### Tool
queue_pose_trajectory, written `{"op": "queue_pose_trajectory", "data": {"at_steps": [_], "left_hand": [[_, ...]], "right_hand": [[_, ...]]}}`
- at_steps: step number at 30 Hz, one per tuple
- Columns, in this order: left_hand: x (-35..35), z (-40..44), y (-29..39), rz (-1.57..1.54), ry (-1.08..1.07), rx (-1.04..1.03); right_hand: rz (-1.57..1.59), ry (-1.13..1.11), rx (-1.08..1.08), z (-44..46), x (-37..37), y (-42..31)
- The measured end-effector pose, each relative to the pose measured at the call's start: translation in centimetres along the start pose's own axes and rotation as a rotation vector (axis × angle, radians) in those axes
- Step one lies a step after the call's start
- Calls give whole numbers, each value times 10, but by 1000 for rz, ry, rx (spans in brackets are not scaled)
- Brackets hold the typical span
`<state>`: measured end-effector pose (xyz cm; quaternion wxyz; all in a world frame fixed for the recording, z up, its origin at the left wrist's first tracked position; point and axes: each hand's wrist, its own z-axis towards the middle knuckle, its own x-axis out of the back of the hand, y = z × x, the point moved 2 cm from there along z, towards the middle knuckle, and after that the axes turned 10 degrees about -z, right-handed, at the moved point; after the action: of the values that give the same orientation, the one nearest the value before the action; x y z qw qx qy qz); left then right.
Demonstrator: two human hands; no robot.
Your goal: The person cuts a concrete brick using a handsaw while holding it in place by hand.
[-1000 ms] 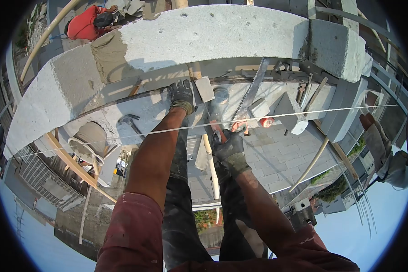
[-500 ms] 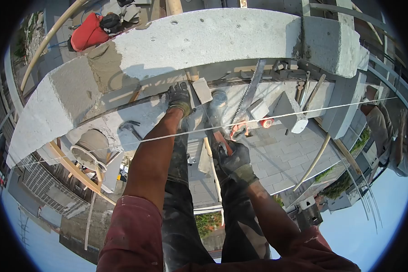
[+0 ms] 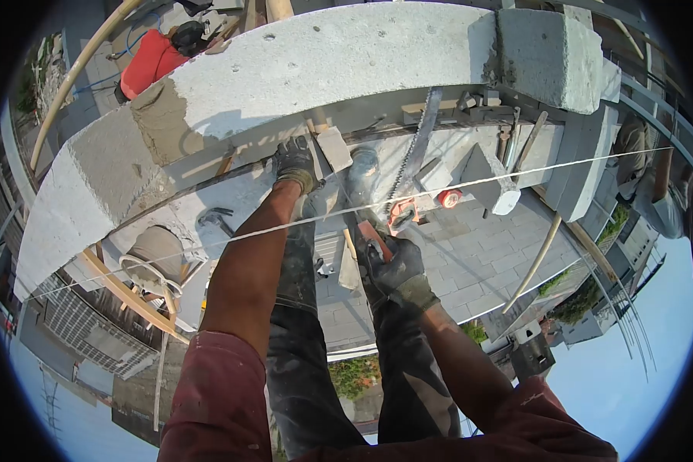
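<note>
My right hand [image 3: 399,276], in a dark work glove, is closed round the orange-brown handle of a handsaw [image 3: 374,237]. Its narrow blade is seen nearly edge-on and runs away from me, past a small pale block [image 3: 333,148]. My left hand [image 3: 294,162], also gloved, lies on the edge of a grey slab between my legs, fingers extended and slightly apart. To the right lies a second saw [image 3: 420,142] with large teeth and an orange handle. What the held blade touches is hard to make out.
A taut white string [image 3: 470,191] crosses in front of me. Beyond it stands a row of pale concrete blocks [image 3: 339,50]. A hammer [image 3: 217,219] and a bucket [image 3: 155,258] are at left; a red tape roll [image 3: 449,199] and a grey wedge-shaped block [image 3: 485,177] at right. Another person's arm [image 3: 662,173] shows far right.
The view has shifted slightly, so the blocks sit a little higher and further left. My right hand stays on the handsaw handle, and my left hand stays on the slab.
</note>
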<state>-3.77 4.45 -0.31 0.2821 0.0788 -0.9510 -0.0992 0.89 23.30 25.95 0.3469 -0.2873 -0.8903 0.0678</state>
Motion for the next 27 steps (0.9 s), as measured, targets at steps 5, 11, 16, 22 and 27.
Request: {"op": "queue_pose_trajectory", "data": {"at_steps": [5,11,16,22,27], "left_hand": [[-18,7,-5,5,55,43],[-22,1,-10,22,21,-14],[-5,16,-8,-27,-47,37],[-10,9,-3,21,52,-40],[3,7,0,-19,11,-7]], "right_hand": [[7,-59,-37,-42,24,16],[-20,-160,-113,60,-18,17],[3,157,86,-34,1,4],[-13,-26,-62,-1,3,21],[57,52,10,33,-23,27]]}}
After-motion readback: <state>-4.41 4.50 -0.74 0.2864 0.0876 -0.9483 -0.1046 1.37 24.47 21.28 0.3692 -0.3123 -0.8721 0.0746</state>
